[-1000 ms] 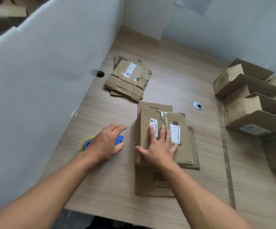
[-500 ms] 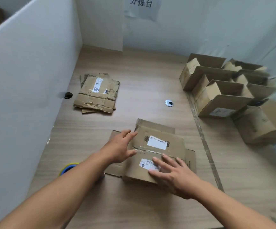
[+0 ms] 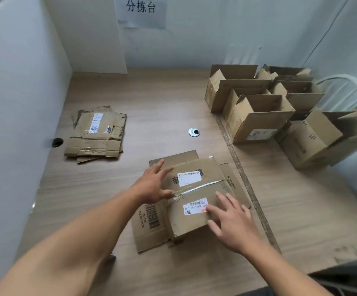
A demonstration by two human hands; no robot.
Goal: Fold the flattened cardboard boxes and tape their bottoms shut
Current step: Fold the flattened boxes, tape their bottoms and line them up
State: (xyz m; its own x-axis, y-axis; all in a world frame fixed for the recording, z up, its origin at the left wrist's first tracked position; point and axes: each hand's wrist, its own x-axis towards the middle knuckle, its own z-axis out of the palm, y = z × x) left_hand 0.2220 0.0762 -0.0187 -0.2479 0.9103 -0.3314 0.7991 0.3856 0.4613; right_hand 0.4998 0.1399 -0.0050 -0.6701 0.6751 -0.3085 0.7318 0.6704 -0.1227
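You have a wood-grain worktop (image 3: pixel 162 99) between white panels, with a paper sign (image 3: pixel 141 11) on the far wall. Take the round grommet (image 3: pixel 193 132) set in the worktop as your mark.

Head view: the box (image 3: pixel 196 174) lies nearer to you than the grommet. It is turned at a slight angle, and its flaps are spread flat on the worktop around it. A strip of tape (image 3: pixel 205 185) runs across its upper face between two white labels.

Your left hand (image 3: pixel 154 186) rests against the box's left side. The fingers are straight and the thumb is by the end of the tape. Its grip is released and holds nothing. Your right hand (image 3: pixel 231 223) lies flat on the near right part of the top face, fingers spread, fingertips at the barcode label (image 3: pixel 195 207). That grip is released too.

Left of the grommet a stack (image 3: pixel 97 135) of flattened boxes sits close to the left panel (image 3: pixel 13 103). Right of the grommet stand folded boxes (image 3: pixel 258 116) with their tops open, and a white chair back (image 3: pixel 342 90) shows beyond them.
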